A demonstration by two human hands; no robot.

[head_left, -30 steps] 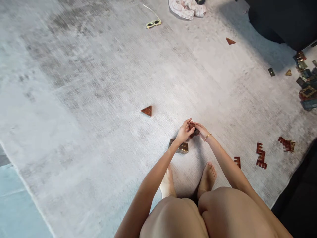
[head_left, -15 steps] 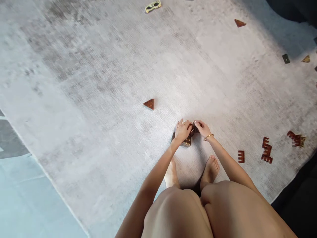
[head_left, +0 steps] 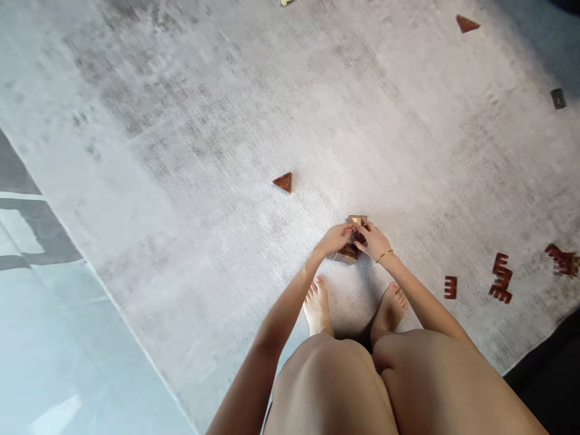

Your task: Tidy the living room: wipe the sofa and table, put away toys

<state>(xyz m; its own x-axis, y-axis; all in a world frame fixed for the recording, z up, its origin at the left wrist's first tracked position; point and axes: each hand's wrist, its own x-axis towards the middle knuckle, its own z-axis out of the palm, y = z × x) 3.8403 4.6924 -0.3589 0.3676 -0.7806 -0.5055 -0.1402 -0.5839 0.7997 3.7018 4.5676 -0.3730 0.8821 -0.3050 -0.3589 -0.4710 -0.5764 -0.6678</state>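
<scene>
Between my feet and the rug's middle stands a small brown block-like structure (head_left: 345, 256) with fine gold lines on its side. A shiny gold face (head_left: 357, 219) shows at its far end. My left hand (head_left: 338, 238) grips the structure from the left, its fingers curled in at the top. From the right, my right hand (head_left: 374, 241) holds its upper part, with thumb and fingers around a dark brown portion. Both hands' fingertips are close together and hide much of the structure, so its exact shape cannot be made out.
A brown triangular piece (head_left: 283, 182) lies on the grey rug (head_left: 203, 199) ahead, and another triangle (head_left: 467, 24) farther off. Comb-shaped brown pieces (head_left: 450, 287) are scattered at right, with a dark rectangular piece (head_left: 558, 98) beyond. Pale blue glossy floor (head_left: 67, 350) borders the rug at left.
My left hand has gone from lying over the structure to gripping its side. My right hand has moved in over the top, and the gold face now shows. The view has shifted slightly.
</scene>
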